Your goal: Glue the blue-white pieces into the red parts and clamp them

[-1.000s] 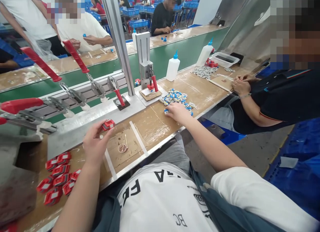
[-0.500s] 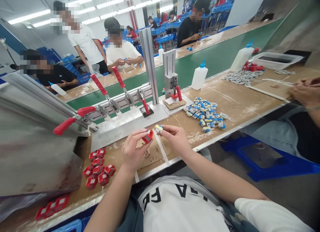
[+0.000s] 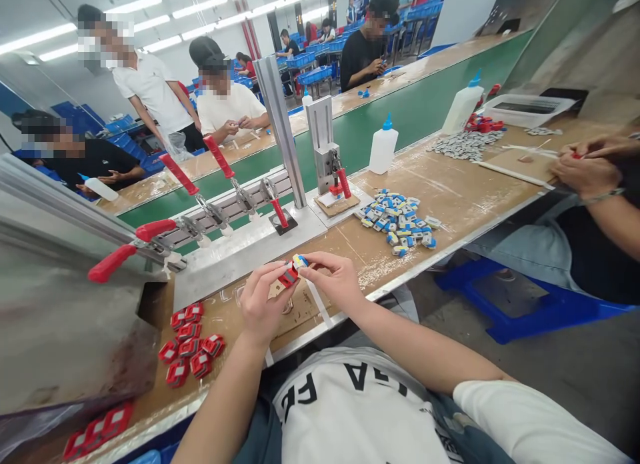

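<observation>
Between thumb and fingers, my left hand (image 3: 261,303) grips a small red and grey plastic block (image 3: 289,276). My right hand (image 3: 336,277) pinches a small white, blue and yellow plastic piece (image 3: 299,261) against the upper right end of the red block. The two parts touch; whether one sits inside the other I cannot tell. To the left on the bench lies a group of similar red blocks (image 3: 189,346). Beyond my right hand is a heap of white and blue pieces (image 3: 399,219).
Red-handled toggle clamps (image 3: 220,207) line a metal rail behind my hands. A single clamp press (image 3: 330,177) and a white glue bottle (image 3: 383,146) stand farther back. At right, a co-worker's hands (image 3: 590,164) work near grey parts (image 3: 465,145). A green belt (image 3: 420,111) runs behind.
My right hand has brought the white and blue piece against the red block, closing the small gap between them. The whole view has shifted slightly.
</observation>
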{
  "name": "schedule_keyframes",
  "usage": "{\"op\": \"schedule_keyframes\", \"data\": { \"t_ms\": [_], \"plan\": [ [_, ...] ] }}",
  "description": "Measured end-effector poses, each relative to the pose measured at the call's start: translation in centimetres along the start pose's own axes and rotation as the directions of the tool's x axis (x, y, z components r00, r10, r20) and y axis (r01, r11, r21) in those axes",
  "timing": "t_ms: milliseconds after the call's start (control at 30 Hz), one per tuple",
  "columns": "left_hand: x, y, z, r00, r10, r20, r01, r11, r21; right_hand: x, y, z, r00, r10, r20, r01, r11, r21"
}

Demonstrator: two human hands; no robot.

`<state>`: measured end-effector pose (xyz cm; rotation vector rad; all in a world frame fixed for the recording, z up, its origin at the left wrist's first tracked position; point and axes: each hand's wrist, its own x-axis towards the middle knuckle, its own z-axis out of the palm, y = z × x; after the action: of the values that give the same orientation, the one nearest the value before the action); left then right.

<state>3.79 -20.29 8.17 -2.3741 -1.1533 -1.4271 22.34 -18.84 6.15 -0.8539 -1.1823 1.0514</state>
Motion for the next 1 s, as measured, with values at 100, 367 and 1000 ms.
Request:
{"op": "schedule_keyframes", "data": {
  "t_ms": [100,367,1000],
  "plan": [
    [0.0,-0.2,-0.1,0.998,0.062,0.030,-0.063,0.998,0.023,0.0,-0.1,-0.1,1.000,-0.015,0.009,0.015,0.999,-0.039],
    [0.4,-1.7,0.5,0.970,0.143,0.197,-0.174,0.973,0.150,1.1,1.8,-0.2,0.981,0.189,0.042,-0.193,0.974,0.119],
    [4.0,-12.2,7.1,0.680,-0.650,0.340,0.723,0.672,-0.161,13.5,7.9,-0.4,0.991,0.118,0.056,-0.095,0.945,-0.312]
  ]
}}
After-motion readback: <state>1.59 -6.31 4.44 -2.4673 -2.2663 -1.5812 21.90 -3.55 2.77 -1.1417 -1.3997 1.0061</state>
